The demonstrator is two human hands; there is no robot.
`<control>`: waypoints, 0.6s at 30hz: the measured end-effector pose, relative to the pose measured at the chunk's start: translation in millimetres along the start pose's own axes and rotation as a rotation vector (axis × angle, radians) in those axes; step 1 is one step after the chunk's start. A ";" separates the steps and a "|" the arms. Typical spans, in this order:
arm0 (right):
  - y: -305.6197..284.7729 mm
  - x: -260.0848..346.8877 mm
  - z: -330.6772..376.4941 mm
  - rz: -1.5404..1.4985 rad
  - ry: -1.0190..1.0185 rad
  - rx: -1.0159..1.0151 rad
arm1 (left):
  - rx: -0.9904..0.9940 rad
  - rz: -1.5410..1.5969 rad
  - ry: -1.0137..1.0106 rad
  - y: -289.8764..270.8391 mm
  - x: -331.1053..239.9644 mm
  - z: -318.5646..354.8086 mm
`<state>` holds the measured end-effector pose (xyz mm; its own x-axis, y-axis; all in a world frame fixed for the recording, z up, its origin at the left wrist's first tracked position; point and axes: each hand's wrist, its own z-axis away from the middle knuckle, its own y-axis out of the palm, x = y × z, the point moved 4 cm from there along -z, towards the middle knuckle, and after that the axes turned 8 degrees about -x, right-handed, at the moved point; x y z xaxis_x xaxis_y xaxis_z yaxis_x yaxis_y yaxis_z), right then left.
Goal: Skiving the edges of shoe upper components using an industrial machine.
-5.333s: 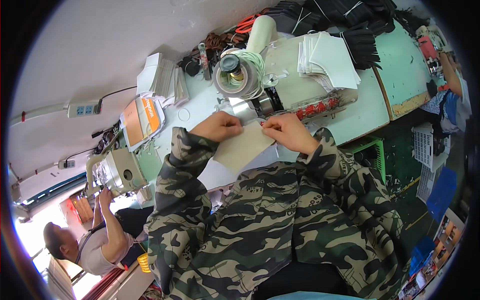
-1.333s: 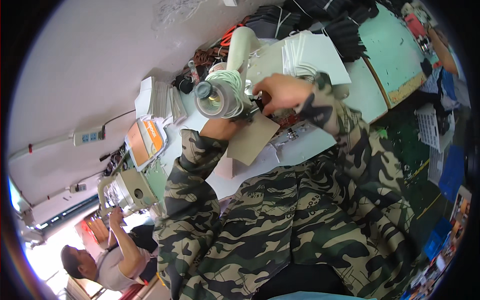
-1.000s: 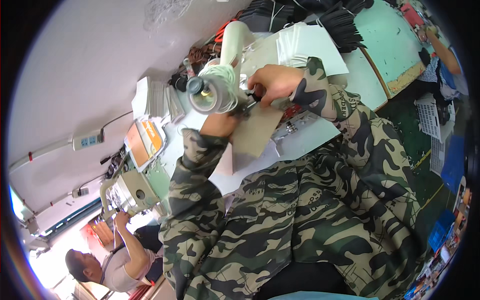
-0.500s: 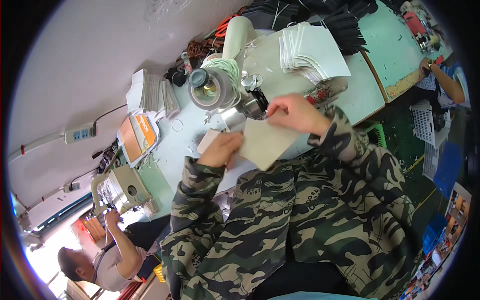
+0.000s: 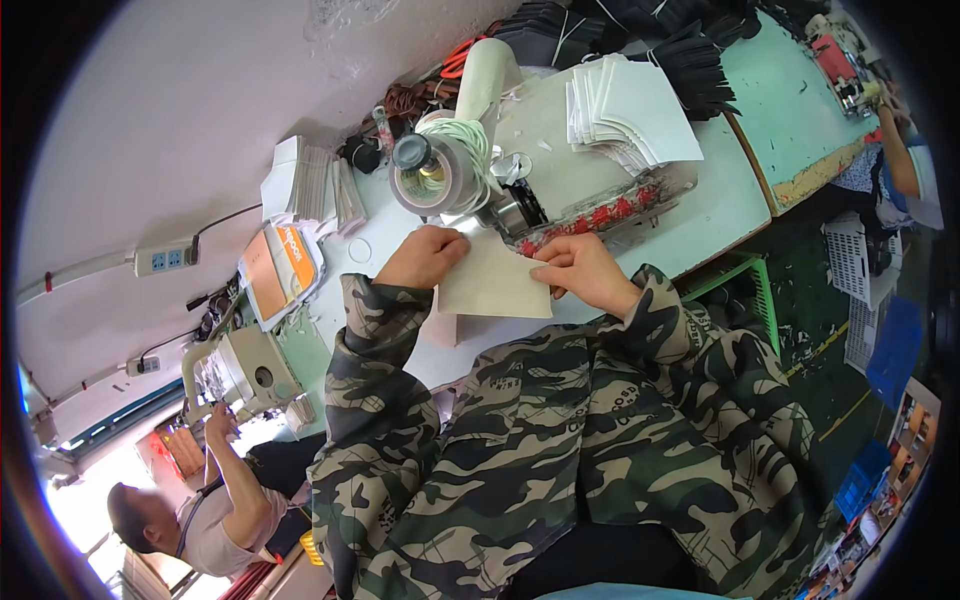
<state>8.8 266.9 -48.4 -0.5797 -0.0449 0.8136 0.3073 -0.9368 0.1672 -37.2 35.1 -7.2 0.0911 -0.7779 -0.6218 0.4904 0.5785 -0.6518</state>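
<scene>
A cream sheet (image 5: 497, 285), stiff like card or thin leather, lies nearly flat before the machine's metal head (image 5: 515, 205). My left hand (image 5: 425, 258) grips its upper left edge, fingers curled and the fingertips partly hidden. At the right edge, my right hand (image 5: 590, 275) pinches the sheet between thumb and fingers. The sheet's far edge touches or lies just under the metal parts; I cannot tell which. Below its left corner shows a pale pinkish piece (image 5: 440, 328). Beside the head runs a worn red-and-grey bar (image 5: 605, 215). A green cord (image 5: 462, 140) is coiled round the machine.
White sheets (image 5: 640, 110) are stacked at the far right of the tabletop, with black bundled strips (image 5: 690, 70) behind. More white pieces (image 5: 300, 185) stand by the wall near an orange folder (image 5: 290, 260). A green crate (image 5: 765, 300) sits below the table's right edge. Co-workers are at both sides.
The sheet has turned to lie squarer to me, against the machine head. My left hand has moved up to its far left edge; my right hand has come down along the right edge.
</scene>
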 end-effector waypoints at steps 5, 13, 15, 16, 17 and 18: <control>-31.2 4.2 15.9 -0.076 -0.039 -0.074 | -0.201 -0.065 0.220 -5.6 -39.7 -13.9; -115.2 135.5 55.3 0.718 -1.137 -0.809 | 0.149 0.369 -0.099 30.1 -24.8 11.2; -121.7 139.7 36.6 1.234 -1.120 -0.610 | 0.165 0.570 -0.067 52.4 -44.8 22.7; -132.8 140.1 26.7 1.252 -1.132 -0.614 | 0.138 0.709 0.022 65.0 -53.4 17.9; -152.1 136.1 10.4 1.002 -0.977 -0.657 | 0.084 0.726 0.086 70.7 -58.5 8.7; -171.9 127.0 -4.0 0.750 -0.811 -0.687 | 0.082 0.733 0.097 78.7 -67.7 1.6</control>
<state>-120.6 420.9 23.9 0.2566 -0.6370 0.7269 -0.2312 -0.7707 -0.5938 -3.4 132.9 -15.6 0.3452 -0.1719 -0.9227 0.3964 0.9178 -0.0227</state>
